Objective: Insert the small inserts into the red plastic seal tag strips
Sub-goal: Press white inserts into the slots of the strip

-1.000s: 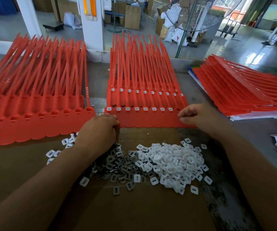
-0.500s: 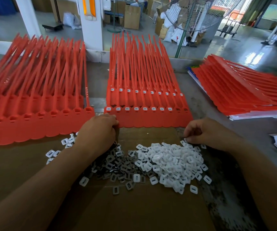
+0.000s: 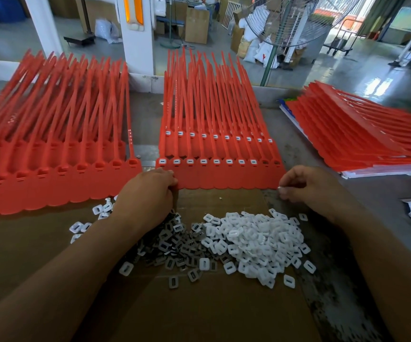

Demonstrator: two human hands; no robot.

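Pinching insert in rt fingers, beside red strip.

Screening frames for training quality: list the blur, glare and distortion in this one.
Head view, centre: the white inserts, left hand and right hand are sharp. Head view, far right: the right stack of red strips smears into blur at its far end. Head view, top right: daylight glares off the floor. Head view throughout: wide-angle bowing toward the edges.
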